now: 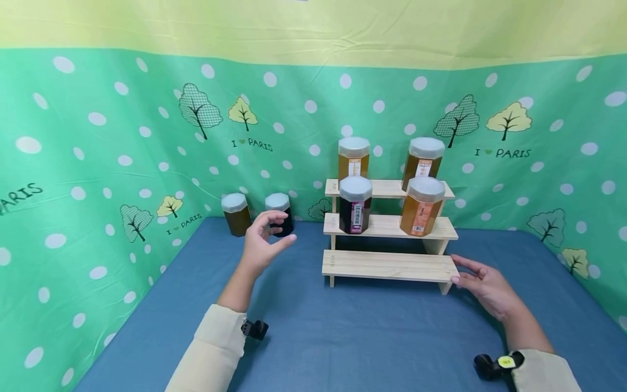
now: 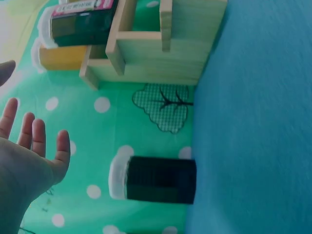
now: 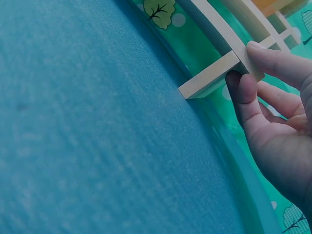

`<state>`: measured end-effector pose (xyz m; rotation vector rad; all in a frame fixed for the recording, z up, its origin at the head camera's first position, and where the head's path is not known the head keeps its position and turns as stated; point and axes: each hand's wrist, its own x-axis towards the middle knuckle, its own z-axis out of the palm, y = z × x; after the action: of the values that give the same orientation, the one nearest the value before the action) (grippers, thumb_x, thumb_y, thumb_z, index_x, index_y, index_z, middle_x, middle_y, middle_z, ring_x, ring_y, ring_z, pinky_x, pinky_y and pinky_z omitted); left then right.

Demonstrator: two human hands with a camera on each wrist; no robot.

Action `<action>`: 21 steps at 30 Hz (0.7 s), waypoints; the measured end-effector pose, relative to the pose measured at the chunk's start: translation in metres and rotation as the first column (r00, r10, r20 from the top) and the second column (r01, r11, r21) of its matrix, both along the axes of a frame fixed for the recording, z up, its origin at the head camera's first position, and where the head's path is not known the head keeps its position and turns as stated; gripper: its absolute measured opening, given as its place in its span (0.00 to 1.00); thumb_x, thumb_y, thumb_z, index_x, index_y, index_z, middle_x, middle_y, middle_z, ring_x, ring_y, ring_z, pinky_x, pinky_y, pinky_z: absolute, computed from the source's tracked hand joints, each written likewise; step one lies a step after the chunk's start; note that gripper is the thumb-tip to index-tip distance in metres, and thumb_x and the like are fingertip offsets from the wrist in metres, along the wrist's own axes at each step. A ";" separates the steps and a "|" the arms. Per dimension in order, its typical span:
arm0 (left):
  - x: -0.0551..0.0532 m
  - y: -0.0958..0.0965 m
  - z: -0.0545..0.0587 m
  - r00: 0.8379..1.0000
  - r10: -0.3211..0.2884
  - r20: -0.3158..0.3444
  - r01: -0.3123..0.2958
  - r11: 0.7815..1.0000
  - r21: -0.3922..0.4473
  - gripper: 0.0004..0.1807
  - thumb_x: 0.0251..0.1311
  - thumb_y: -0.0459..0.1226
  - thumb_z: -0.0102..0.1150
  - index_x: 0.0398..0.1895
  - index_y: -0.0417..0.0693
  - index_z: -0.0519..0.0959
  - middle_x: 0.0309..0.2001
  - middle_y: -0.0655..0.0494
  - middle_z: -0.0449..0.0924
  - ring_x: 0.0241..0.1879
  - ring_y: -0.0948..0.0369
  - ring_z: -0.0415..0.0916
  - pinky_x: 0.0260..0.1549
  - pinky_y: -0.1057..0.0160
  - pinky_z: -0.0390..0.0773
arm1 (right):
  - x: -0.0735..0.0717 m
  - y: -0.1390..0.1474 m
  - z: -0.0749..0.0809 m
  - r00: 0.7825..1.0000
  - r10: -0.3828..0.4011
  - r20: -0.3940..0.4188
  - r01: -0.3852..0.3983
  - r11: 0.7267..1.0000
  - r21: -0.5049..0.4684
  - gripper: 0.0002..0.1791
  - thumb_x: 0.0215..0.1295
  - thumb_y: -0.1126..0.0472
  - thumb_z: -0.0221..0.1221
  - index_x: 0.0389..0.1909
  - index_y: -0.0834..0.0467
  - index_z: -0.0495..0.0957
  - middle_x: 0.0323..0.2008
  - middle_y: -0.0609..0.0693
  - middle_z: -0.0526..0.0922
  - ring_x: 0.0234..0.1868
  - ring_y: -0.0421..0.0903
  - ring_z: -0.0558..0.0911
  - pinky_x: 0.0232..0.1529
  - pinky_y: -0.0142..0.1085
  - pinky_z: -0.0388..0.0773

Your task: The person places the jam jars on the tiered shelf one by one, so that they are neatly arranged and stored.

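My left hand [image 1: 262, 247] hovers with fingers spread and bent, holding nothing. It partly covers a dark jar with a white lid [image 1: 278, 202] standing on the table behind it. A brown jar [image 1: 236, 219] stands to that jar's left. With thumb and fingers, my right hand [image 1: 491, 291] grips the right end of the lowest step of a three-step wooden display stand [image 1: 387, 265]. On the middle step sit a dark jar with a purple label [image 1: 355, 209] and an amber jar [image 1: 421, 209]. Two more amber jars, left [image 1: 354, 158] and right [image 1: 424, 159], stand on the top step.
A blue cloth [image 1: 343, 337] covers the table. Green dotted fabric [image 1: 294, 120] with tree prints hangs behind and along the sides, close behind the stand and the two jars on the left.
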<state>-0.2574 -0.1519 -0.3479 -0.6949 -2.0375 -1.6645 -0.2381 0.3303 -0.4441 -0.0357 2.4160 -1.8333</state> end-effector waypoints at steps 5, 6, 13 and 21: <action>0.000 -0.013 -0.006 0.999 0.032 0.011 -0.032 0.999 0.003 0.22 0.53 0.22 0.66 0.52 0.27 0.74 0.54 0.33 0.69 0.48 0.61 0.68 0.51 0.43 0.72 | 0.000 0.000 0.000 1.000 0.001 0.000 -0.001 1.000 0.004 0.43 0.68 0.59 0.61 0.74 0.69 0.48 0.71 0.71 0.52 0.46 0.27 0.76 0.44 0.23 0.75; 0.000 -0.015 -0.007 0.999 0.033 0.013 -0.033 0.999 0.007 0.22 0.53 0.22 0.66 0.53 0.26 0.73 0.53 0.33 0.69 0.48 0.61 0.68 0.51 0.41 0.72 | 0.000 0.000 0.000 1.000 0.000 -0.001 0.000 1.000 0.002 0.43 0.68 0.59 0.61 0.74 0.69 0.48 0.71 0.71 0.52 0.46 0.27 0.76 0.44 0.23 0.75; 0.000 -0.031 -0.009 0.997 0.060 0.047 -0.060 0.998 0.006 0.26 0.53 0.21 0.66 0.57 0.27 0.71 0.56 0.29 0.64 0.50 0.56 0.66 0.53 0.35 0.68 | 0.000 0.000 -0.001 1.000 -0.004 -0.009 0.004 1.000 -0.007 0.43 0.67 0.59 0.62 0.74 0.69 0.49 0.70 0.71 0.53 0.46 0.28 0.77 0.44 0.25 0.76; 0.003 -0.047 -0.006 0.981 0.166 0.096 -0.163 0.986 -0.043 0.31 0.53 0.22 0.65 0.62 0.28 0.66 0.57 0.37 0.63 0.54 0.52 0.63 0.54 0.42 0.70 | 0.000 0.000 -0.001 1.000 0.000 -0.011 0.000 1.000 -0.005 0.43 0.68 0.59 0.61 0.74 0.69 0.49 0.70 0.71 0.53 0.46 0.29 0.77 0.44 0.25 0.76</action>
<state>-0.2545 -0.1988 -0.3540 -0.4490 -2.1345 -1.6001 -0.2380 0.3305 -0.4449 -0.0454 2.4190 -1.8438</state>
